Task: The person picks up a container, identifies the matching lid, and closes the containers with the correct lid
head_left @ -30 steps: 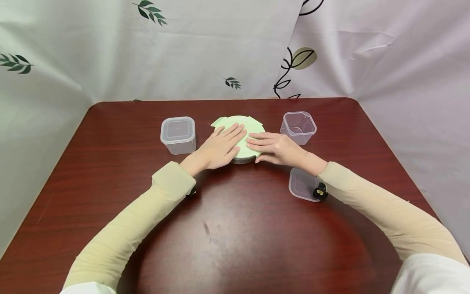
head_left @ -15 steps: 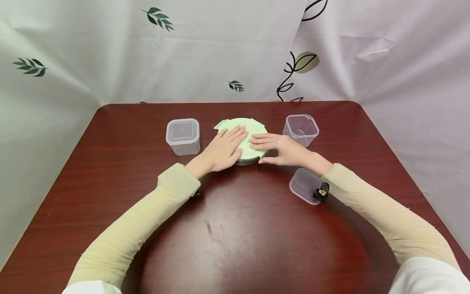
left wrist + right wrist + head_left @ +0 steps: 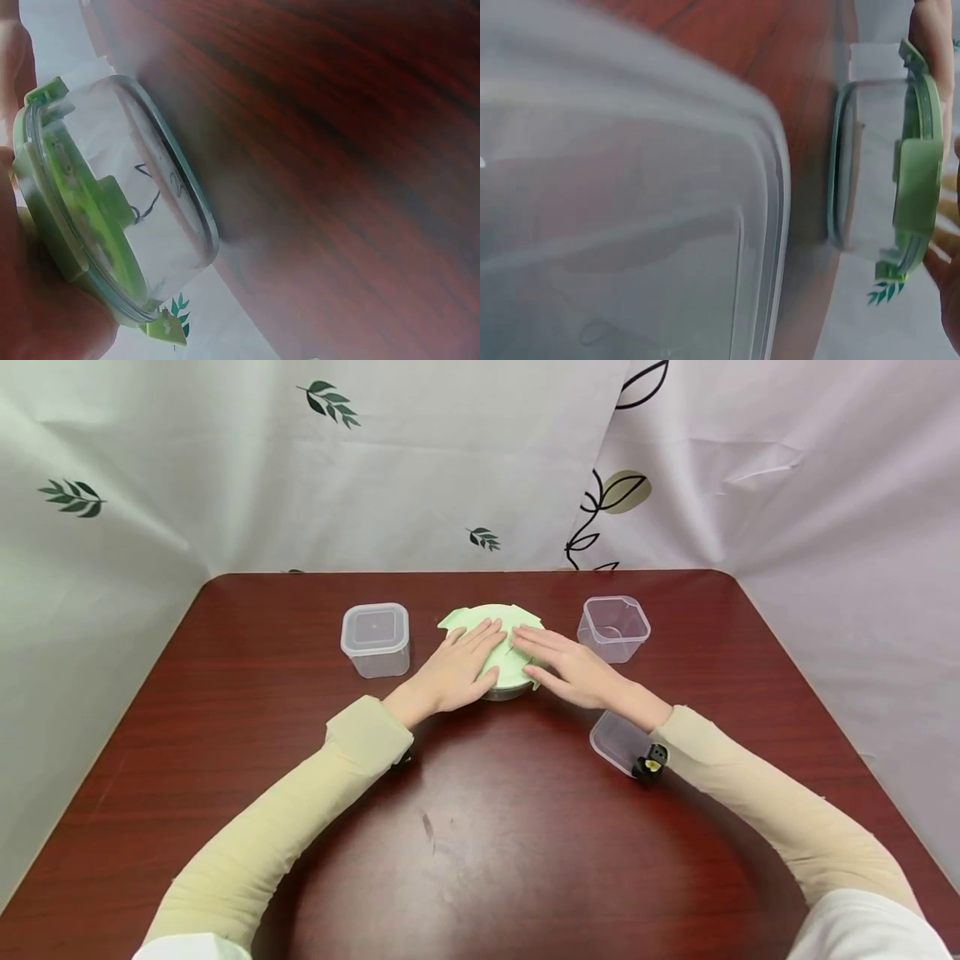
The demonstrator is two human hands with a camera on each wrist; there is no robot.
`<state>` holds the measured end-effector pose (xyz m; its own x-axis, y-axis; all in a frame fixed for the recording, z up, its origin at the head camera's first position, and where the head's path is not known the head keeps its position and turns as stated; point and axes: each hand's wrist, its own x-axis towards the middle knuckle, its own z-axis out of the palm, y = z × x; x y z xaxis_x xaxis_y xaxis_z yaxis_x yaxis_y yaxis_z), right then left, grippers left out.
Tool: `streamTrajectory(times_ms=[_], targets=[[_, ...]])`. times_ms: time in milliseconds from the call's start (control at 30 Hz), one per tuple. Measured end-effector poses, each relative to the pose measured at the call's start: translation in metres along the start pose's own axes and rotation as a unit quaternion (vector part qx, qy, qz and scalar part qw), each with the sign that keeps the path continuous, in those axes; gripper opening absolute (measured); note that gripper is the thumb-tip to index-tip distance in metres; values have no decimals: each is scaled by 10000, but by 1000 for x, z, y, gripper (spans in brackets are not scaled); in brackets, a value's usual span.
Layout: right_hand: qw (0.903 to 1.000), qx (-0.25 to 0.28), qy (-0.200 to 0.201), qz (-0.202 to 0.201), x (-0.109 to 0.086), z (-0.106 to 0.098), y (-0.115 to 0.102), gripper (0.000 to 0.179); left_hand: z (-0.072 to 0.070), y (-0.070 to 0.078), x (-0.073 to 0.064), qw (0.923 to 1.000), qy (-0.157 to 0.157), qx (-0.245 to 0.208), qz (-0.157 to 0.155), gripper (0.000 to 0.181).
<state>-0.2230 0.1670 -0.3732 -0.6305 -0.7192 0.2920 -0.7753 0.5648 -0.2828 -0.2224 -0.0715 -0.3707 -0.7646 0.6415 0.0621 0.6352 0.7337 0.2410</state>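
Observation:
A round glass food container (image 3: 161, 195) with a light green clip lid (image 3: 510, 670) stands at the back middle of the table. My left hand (image 3: 450, 672) lies spread over the lid's left half, fingers straight. From the other side my right hand (image 3: 573, 668) touches the lid's right half with straight fingers, its thumb held apart near the front right edge. A clip flap (image 3: 917, 187) hangs against the glass in the right wrist view. Another flap (image 3: 165, 328) sticks outward in the left wrist view. Both palms hide part of the lid.
Left of the glass container stands a lidded clear plastic box (image 3: 375, 639). An uncovered plastic box (image 3: 613, 628) is at the back right. Its loose-looking clear lid (image 3: 618, 739) lies below my right wrist, partly covered by the black wrist camera (image 3: 650, 764).
My right hand has turned, its fingers now angled up and left. Its thumb has moved from beside the lid's right edge up toward the lid. My left hand has stayed in place.

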Motion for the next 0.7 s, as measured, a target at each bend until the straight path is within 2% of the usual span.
streamTrajectory(times_ms=[167, 333, 433, 700], targets=[[9981, -268, -187, 521, 6, 2, -5, 60, -2, 1, 0, 9994, -45, -226, -244, 68], [9953, -343, -463, 774, 15, 3, -7, 62, -4, 3, -1, 9984, -49, -379, -423, 74], [9947, -326, -564, 796, 20, 5, -7, 62, -3, 5, -1, 9979, 5, -412, -490, 75], [9920, -771, -808, 588, 27, 9, -6, 62, -3, 5, -2, 9969, -11, -585, -523, 79]])
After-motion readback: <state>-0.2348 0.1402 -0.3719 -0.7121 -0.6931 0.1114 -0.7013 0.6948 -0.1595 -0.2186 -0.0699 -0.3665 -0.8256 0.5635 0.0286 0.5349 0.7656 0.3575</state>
